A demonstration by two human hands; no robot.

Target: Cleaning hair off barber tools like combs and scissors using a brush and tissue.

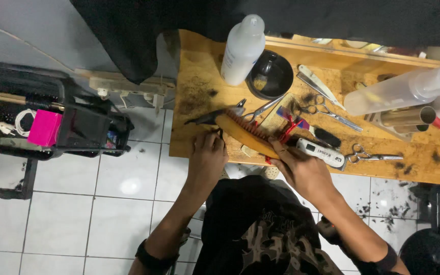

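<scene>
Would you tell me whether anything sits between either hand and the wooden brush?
Nothing visible does. The right hand already grips the wooden brush at its near end, and the left hand touches a small dark item right beside the brush's bristle side.

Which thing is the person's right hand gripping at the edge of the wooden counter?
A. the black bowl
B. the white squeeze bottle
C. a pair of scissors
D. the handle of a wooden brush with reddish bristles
D: the right hand closes on the handle end of the wooden brush, while bottle, scissors and bowl lie untouched farther back on the counter.
</scene>
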